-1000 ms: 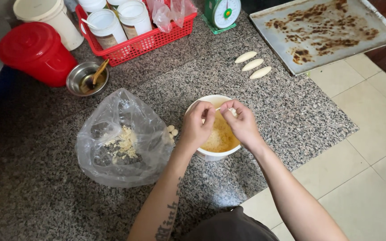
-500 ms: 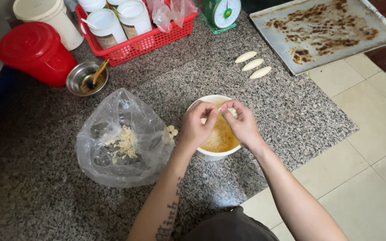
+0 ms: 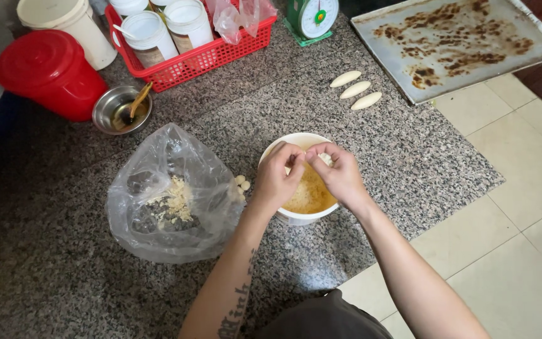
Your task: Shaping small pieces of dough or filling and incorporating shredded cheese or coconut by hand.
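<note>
A crumpled clear plastic bag (image 3: 174,198) holding pale crumbs lies on the speckled grey granite tabletop (image 3: 64,276). Just to its right, the left hand (image 3: 277,176) and right hand (image 3: 341,174) meet over a round white bowl (image 3: 296,216) of yellow crumbs, fingers (image 3: 296,157) curled and pinched together around a small pale piece of dough (image 3: 325,159). Further right lie three white oval dough pieces (image 3: 356,90).

we have only one view, from the camera on the person's head. it looks steeply down, quite near, at both hands over the white bowl (image 3: 299,207) on the granite slab (image 3: 409,157) and the tiled floor (image 3: 522,238).
</note>
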